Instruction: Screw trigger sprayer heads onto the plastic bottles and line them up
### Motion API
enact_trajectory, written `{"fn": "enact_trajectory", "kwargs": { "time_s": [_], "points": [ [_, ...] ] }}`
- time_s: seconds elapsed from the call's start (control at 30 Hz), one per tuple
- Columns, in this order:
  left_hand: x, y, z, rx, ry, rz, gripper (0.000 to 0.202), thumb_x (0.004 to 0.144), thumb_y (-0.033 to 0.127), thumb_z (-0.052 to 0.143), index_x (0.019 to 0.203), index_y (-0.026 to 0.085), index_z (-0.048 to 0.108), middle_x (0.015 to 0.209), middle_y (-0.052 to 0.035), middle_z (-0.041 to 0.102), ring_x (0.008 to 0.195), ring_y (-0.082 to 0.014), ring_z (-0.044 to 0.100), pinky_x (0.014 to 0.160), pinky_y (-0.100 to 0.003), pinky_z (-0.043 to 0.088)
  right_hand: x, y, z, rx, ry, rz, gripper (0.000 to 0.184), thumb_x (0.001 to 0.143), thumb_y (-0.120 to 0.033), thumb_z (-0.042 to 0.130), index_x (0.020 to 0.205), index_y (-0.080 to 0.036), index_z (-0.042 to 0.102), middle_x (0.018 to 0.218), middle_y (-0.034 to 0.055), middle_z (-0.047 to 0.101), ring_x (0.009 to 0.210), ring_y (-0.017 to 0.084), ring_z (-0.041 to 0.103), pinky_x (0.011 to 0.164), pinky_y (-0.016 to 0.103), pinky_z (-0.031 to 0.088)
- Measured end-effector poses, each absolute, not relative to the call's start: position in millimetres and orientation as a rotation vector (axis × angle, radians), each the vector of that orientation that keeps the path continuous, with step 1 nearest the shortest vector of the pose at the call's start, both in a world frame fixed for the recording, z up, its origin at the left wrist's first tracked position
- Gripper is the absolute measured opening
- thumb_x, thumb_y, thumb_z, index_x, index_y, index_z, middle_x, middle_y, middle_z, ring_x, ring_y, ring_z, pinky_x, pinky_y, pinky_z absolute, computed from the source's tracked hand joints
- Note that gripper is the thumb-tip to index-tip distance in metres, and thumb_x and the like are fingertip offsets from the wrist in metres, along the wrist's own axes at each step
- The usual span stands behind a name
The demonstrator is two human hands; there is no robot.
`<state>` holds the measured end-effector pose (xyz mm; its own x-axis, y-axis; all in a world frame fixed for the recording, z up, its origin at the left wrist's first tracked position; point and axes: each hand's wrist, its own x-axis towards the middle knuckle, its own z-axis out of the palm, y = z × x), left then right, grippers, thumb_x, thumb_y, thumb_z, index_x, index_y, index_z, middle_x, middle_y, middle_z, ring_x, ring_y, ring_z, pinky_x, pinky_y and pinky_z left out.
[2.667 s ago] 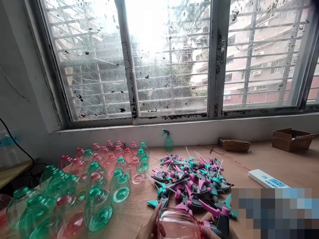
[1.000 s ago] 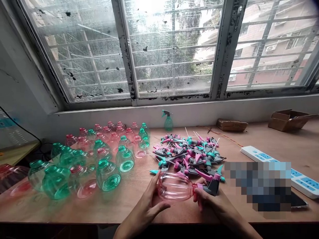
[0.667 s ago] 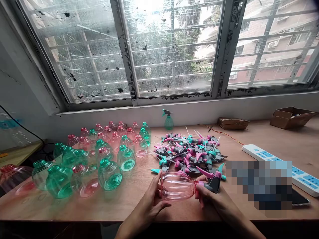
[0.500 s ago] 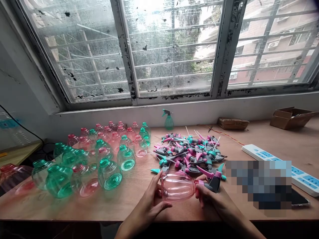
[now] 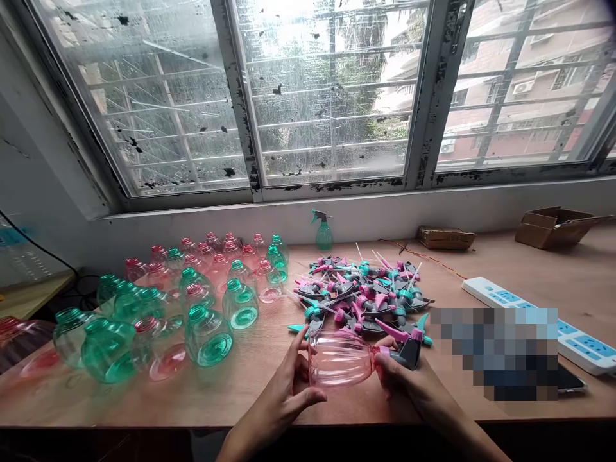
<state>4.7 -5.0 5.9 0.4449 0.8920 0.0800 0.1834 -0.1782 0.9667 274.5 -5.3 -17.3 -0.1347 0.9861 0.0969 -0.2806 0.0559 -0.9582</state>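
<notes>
A clear pink bottle (image 5: 339, 358) lies on its side between both hands, near the front edge of the wooden table (image 5: 510, 269). My left hand (image 5: 289, 378) curls round its base. My right hand (image 5: 397, 375) grips its neck, where a grey and pink trigger sprayer head (image 5: 407, 351) sits on the collar. Just behind lies a pile of loose trigger heads (image 5: 366, 298) in pink, teal and grey.
Several open green and pink bottles (image 5: 192, 301) stand at the left. One finished green spray bottle (image 5: 323, 231) stands by the wall. A white power strip (image 5: 539, 316), a phone (image 5: 568, 382), a flat box (image 5: 445, 237) and an open carton (image 5: 553, 226) lie at the right.
The view has tilted down since the oldest frame, showing more of the table. Both hands keep their hold on the pink bottle, which has shifted only slightly.
</notes>
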Motion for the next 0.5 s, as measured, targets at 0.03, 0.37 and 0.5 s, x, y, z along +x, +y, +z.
{"fn": "enact_trajectory", "kwargs": {
  "time_s": [0.03,0.37,0.5],
  "points": [
    [4.6,-4.9,6.4,1.649,0.947,0.846,0.108,0.084,0.054,0.076,0.163,0.033,0.006,0.141,-0.0107,0.053,0.113,-0.029,0.06,0.114,-0.047,0.04,274.3,-5.1,-17.7,-0.868,-1.133,1.38,0.039,0.084,-0.053,0.078,0.089,-0.02,0.058,0.061,-0.0041,0.065,0.047,0.013,0.057,0.048,0.026,0.048],
    [5.3,-2.0,1.3,1.692,1.021,0.847,0.119,0.069,0.045,0.091,0.161,0.036,0.018,0.123,-0.0055,0.054,0.095,-0.0221,0.055,0.105,-0.04,0.045,275.3,-4.2,-18.3,-0.849,-1.111,1.386,0.037,0.084,-0.05,0.079,0.09,-0.02,0.058,0.06,-0.0046,0.065,0.047,0.012,0.057,0.048,0.025,0.048],
    [7.4,-3.6,2.6,1.632,0.999,0.853,0.102,0.082,0.037,0.081,0.161,0.035,0.018,0.12,-0.0055,0.055,0.097,-0.0224,0.055,0.102,-0.039,0.047,275.5,-4.3,-17.7,-0.835,-1.125,1.392,0.035,0.086,-0.049,0.078,0.087,-0.021,0.057,0.06,-0.0042,0.066,0.048,0.012,0.058,0.049,0.025,0.046]
  ]
}}
